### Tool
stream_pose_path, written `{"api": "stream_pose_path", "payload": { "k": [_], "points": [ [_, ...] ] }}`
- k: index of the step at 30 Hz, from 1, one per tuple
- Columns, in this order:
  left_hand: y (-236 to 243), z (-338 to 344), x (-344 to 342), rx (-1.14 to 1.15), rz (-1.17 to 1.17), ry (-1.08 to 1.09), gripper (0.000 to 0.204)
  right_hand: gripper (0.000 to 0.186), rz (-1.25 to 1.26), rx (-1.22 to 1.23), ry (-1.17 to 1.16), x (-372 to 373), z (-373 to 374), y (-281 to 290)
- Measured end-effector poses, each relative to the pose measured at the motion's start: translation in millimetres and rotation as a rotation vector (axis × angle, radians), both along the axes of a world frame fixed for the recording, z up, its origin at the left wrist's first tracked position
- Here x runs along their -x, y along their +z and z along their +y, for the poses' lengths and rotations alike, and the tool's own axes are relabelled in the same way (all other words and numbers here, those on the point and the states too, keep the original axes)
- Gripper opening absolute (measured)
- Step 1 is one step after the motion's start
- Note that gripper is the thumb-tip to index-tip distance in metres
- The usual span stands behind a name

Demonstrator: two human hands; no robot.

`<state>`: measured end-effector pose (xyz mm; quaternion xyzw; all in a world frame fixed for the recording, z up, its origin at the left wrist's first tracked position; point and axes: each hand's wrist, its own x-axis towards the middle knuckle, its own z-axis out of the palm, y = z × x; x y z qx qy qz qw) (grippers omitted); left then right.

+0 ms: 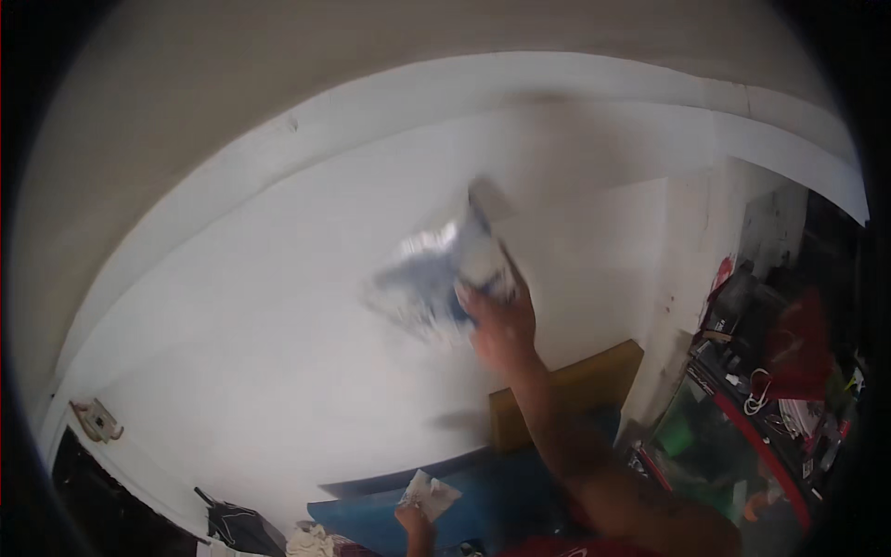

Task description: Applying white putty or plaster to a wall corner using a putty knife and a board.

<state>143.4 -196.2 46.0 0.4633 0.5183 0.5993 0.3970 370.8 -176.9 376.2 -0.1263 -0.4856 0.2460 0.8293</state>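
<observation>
My right hand (504, 325) is raised at the end of an outstretched arm, in front of a white wall. Its fingers grip a shiny, blue-and-clear plastic packet (427, 274), smeared by motion; its contents cannot be made out. Whether the packet touches the wall is unclear. Low in the picture, my left hand (415, 520) is closed round a small, crumpled white packet or cloth (432, 494), whose exact kind does not show.
A blue panel (371, 511) and a yellow-brown board (580, 385) stand along the wall's foot. At right, a cluttered glass-fronted case (715, 446) carries a red cloth (798, 348) and cables. A dark folded umbrella (237, 522) and a wall switch (96, 421) are at lower left.
</observation>
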Motion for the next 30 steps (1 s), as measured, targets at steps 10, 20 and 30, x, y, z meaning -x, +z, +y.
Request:
{"api": "stream_pose_path", "payload": {
  "k": [10,20,30],
  "points": [
    [-7.4,0.0,-9.4,-0.113,0.217,0.031,0.019,0.034,0.25,-0.323,0.333,42.8,49.0,161.2],
    [12.6,-29.5,-3.0,0.047,-0.475,0.099,0.021,0.039,0.385,-0.206,0.281,45.8,44.9,186.8],
    [15.4,-47.4,4.3,0.094,-0.506,0.064,0.023,0.034,0.402,-0.176,0.265,46.1,51.4,197.2]
  ]
}}
